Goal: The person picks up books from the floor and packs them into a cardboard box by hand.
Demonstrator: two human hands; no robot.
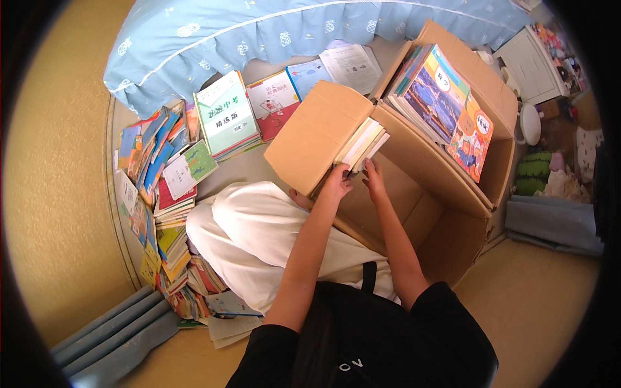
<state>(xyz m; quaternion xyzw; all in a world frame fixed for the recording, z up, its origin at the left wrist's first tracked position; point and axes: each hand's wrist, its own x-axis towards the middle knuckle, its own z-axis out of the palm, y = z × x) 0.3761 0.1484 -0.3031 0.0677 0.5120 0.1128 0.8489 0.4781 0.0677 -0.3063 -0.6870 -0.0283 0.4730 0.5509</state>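
A short row of books [365,143] stands in the open cardboard box [400,187], pale page edges or spines facing up, against the box's far-left side. My left hand [337,182] has its fingers curled at the near end of that row. On the row's right side, my right hand [374,179] touches the same end with its fingers. Between them the two hands hold the books, whose lower parts are hidden inside the box. A wide box flap [317,126] folds outward to the left.
A tall stack of colourful textbooks [446,97] fills the box's far compartment. More books [228,110] lie along the blue skirted cloth [272,32]. Piles of books [171,239] spread at the left by the wall. A white cabinet [533,64] stands at the far right.
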